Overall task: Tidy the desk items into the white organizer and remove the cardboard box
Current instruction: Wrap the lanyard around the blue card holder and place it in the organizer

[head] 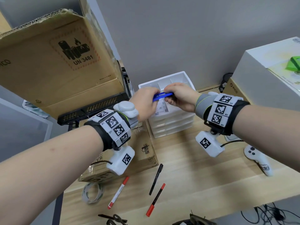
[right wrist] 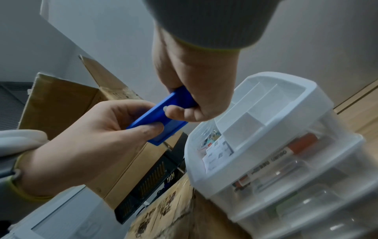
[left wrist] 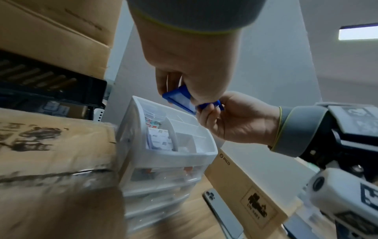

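Observation:
Both hands hold a flat blue plastic piece (head: 162,95) just above the white organizer (head: 175,120). My left hand (head: 146,101) pinches its left end and my right hand (head: 178,96) grips its right end. From the left wrist the blue piece (left wrist: 184,99) hangs over the organizer's top tray (left wrist: 184,155), which holds small cards. The right wrist view shows the blue piece (right wrist: 163,116) between thumbs and fingers beside the organizer (right wrist: 286,145). A flat cardboard box (head: 146,153) lies on the desk left of the organizer. Three markers (head: 156,178) and a tape roll (head: 92,193) lie near the front.
A large open cardboard box (head: 56,62) sits on a black crate (head: 90,111) at the left. A white box (head: 267,73) stands at the right, with a white controller (head: 258,159) on the desk before it. Cables (head: 267,215) lie at the front right edge.

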The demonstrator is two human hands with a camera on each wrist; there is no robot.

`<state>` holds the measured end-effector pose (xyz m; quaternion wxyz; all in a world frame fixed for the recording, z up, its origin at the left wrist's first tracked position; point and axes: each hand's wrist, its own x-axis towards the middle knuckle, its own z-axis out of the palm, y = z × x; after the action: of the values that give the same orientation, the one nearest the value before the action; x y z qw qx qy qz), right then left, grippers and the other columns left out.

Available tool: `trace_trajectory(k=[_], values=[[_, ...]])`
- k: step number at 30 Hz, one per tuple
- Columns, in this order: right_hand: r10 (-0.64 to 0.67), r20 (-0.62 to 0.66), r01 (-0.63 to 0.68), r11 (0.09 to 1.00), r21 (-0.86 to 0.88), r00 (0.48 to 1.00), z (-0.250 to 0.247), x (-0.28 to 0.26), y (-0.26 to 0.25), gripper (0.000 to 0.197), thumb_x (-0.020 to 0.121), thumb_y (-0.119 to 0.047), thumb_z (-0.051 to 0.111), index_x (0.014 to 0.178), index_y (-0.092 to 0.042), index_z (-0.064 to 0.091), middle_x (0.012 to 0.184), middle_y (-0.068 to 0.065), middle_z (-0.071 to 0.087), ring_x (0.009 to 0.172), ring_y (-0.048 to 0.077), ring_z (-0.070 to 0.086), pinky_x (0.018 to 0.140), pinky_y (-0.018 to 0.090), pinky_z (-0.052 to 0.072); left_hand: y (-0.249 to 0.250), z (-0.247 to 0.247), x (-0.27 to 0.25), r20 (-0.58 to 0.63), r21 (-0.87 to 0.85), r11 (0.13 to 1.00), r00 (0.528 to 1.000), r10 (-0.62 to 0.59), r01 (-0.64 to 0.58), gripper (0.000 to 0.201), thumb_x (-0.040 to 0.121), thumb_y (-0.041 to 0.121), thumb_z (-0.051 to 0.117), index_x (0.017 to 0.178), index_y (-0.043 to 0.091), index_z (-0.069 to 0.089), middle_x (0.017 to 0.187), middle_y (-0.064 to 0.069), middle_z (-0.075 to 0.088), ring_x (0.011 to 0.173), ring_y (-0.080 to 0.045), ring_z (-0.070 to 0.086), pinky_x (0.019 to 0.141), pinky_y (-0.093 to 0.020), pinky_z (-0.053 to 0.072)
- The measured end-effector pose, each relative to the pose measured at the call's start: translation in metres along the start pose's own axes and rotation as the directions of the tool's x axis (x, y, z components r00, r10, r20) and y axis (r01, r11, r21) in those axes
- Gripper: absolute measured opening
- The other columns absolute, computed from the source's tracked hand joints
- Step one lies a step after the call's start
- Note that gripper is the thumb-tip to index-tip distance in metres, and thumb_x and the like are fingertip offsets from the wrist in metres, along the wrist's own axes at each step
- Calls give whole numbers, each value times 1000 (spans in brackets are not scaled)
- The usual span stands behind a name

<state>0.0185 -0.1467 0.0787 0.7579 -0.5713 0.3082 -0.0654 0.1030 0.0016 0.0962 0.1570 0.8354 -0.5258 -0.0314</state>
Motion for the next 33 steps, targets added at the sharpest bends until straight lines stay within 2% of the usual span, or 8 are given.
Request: trace_trajectory(k=[4,8,14,19,22,25,30,33], values=[[-20,-45,19,1000,-22,999,-16,9,-22,14,96,-23,56,97,-9,57,72,9,57,53,18,57,50,23,49,4,2,39,-28,24,998,998,-63,64,15,89,14,49,87,15,63,74,-7,62,75,-37,56,69,-42,49],[-47,-103,30,986,-164,994,-39,27,-32,21,97,-37,53,99,-17,59,70,5,58,55,18,52,50,24,40,8,10,86,-5,-33,991,991,-131,131,17,88,11,51,90,13,68,73,-3,53,75,-31,50,69,-36,43],[9,-202,-64,961,-268,979,-58,46,-27,13,97,-27,47,92,-18,54,70,7,59,48,17,54,43,18,36,11,40,116,132,-19,979,972,-196,201,14,88,12,53,90,13,67,76,-5,57,78,-30,56,67,-31,38],[48,-250,-139,921,-363,967,-61,59,-13,21,98,-8,34,100,-10,55,66,13,65,40,17,61,36,17,39,9,58,120,238,54,979,949,-206,199,23,84,9,54,98,14,72,91,-9,69,87,-31,63,73,-35,49],[44,-230,-125,928,-350,972,-60,64,-6,23,99,-8,35,109,-8,55,68,13,67,43,17,64,40,21,47,5,64,121,219,47,977,953,-211,206,23,81,11,56,96,17,73,86,-6,68,85,-30,63,71,-36,50],[-10,-240,-82,926,-370,971,-60,63,-5,22,97,-6,37,110,-11,53,68,9,68,42,16,62,38,18,41,3,66,120,206,92,982,962,-179,163,22,80,22,60,101,23,69,87,0,66,86,-27,62,70,-31,46],[-103,-259,5,936,-351,960,-57,57,-8,22,93,-5,44,111,-13,53,63,6,65,38,14,56,36,17,35,0,67,113,72,125,987,992,-106,97,34,83,29,61,115,20,64,112,-5,63,105,-32,55,82,-34,42],[-154,-246,60,935,-350,957,-47,52,-10,17,92,-5,45,103,-13,55,64,8,64,39,16,54,36,17,35,-7,55,102,34,81,991,993,-109,106,36,83,26,60,118,17,62,117,-7,59,108,-31,52,86,-37,44]])
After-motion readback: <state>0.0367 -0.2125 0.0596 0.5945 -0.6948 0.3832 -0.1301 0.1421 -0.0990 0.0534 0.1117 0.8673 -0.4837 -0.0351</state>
